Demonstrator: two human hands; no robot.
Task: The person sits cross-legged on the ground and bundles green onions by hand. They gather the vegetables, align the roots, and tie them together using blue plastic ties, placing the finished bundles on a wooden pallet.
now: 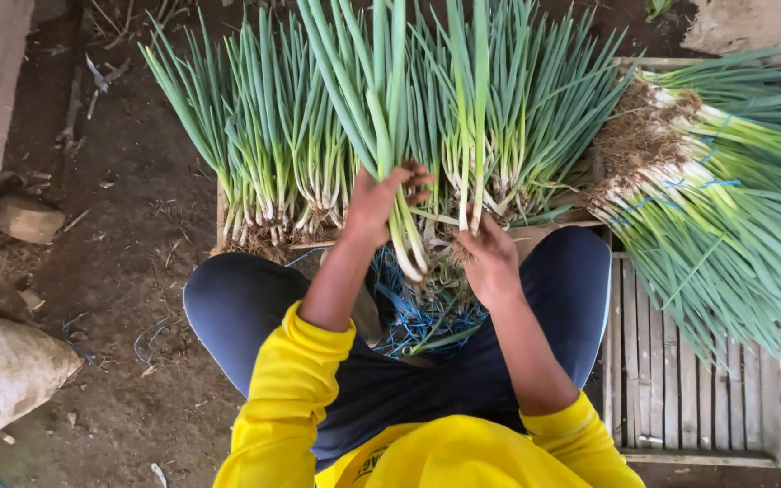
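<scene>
Head view, looking down over knees and yellow sleeves. Left grip closed round a thick bunch of green onions, stalks fanning up and away, white ends hanging just below the fist. Right grip pinching a few thinner stalks near their roots, close beside the left grip, nearly touching the bunch. Directly beneath both grips, a tangle of blue string between the knees, none yet wrapped round the held bunch. Beyond the grips, a loose row of onions spread on the ground, apparently untied. Well off to the right of the right grip, a tied pile lying on a slatted crate, bound with blue string. Judged partway: one pile bundled, current bunch being gathered, many loose onions left.
</scene>
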